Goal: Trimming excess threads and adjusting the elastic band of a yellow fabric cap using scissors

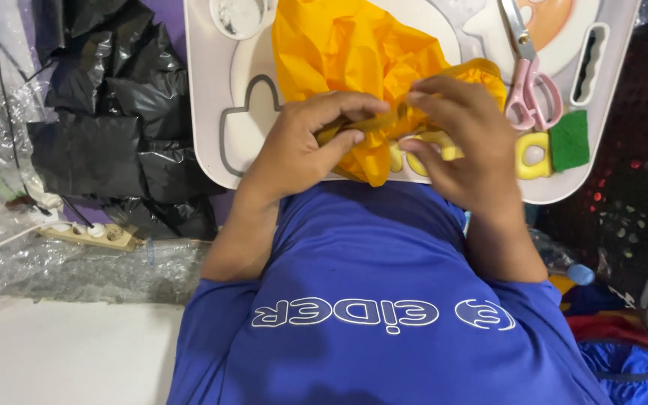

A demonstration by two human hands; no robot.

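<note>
Blue short-sleeved shirt (384,300), white outlined lettering across the chest, bare forearms, no gloves, no rings

— Home or workshop?
— Looks like a cluttered home corner: child's white tray (211,112) with pink scissors (532,86), power strip (91,234) on the floor, black plastic bags (114,127), bubble wrap (46,262), heaped clothes (624,337).

- We see a white tray (208,112) that holds the things.
- A yellow cloth (346,52) lies on it.
- Pink scissors (532,82) lie near the right side.
- A green sponge (570,140) sits just beside a yellow ring (532,156).
</note>
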